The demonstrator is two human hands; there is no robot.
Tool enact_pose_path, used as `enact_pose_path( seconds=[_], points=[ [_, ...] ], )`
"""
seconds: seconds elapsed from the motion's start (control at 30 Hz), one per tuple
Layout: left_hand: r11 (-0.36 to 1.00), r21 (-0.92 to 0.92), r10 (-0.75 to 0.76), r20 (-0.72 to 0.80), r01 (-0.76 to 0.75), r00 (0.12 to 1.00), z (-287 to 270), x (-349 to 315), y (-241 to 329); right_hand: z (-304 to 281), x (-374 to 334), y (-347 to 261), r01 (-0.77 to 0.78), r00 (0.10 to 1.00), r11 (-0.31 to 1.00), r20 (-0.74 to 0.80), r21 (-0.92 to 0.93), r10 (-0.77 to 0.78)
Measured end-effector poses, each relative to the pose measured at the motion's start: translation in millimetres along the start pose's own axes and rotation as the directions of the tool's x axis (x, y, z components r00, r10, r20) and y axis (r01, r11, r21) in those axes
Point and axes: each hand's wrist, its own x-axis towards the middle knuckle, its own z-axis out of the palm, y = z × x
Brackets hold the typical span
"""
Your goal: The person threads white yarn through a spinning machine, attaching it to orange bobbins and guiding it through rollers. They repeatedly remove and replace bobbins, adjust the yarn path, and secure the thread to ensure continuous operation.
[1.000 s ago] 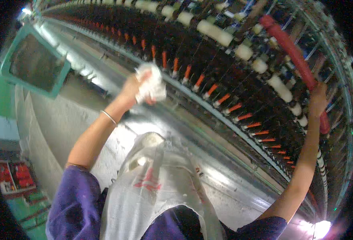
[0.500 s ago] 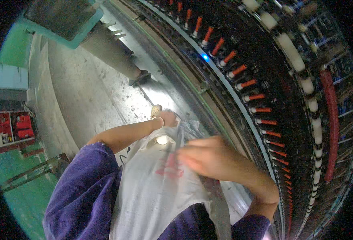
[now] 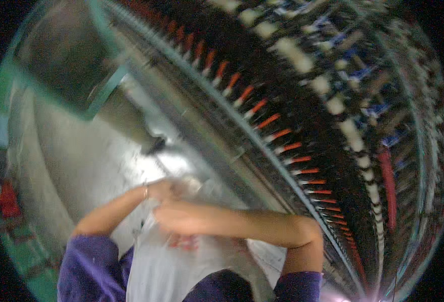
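A white bag-like apron (image 3: 161, 272) with red print hangs down in front of me over my purple clothing. At its top my left hand (image 3: 162, 190), with a light band at the wrist, has its fingers curled; what they hold is hidden and blurred. My right hand (image 3: 174, 217) lies across the apron's upper part, just below the left one and close against it. Its fingers are smeared by motion, so I cannot tell their grip. Beyond the left fingers is a pale, blurred patch that I cannot make out.
To the right, a long machine carries a row of red-orange pegs (image 3: 268, 121) behind a pale blue rail (image 3: 222, 102), with white rollers and a red tube (image 3: 388, 189) further right. At upper left stands a teal-framed dark panel (image 3: 60, 55) above the grey floor (image 3: 81, 156).
The view has swung, and the machine and panel sit differently in it. My right hand has come leftward across the apron to my left hand. A pale round thing seen in the apron's opening is now hidden.
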Motion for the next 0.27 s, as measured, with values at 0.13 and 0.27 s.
enact_pose_path(
  seconds=[0.13,0.27],
  points=[
    [0.995,0.011,-0.094,0.222,0.094,0.970,-18,5,-3,-35,25,-12,0.328,0.922,0.875,0.324,-0.355,-0.214],
    [0.963,-0.241,-0.072,0.210,0.123,0.975,-30,17,-1,-50,50,-1,-0.257,0.931,0.961,0.241,-0.097,0.273]
  ],
)
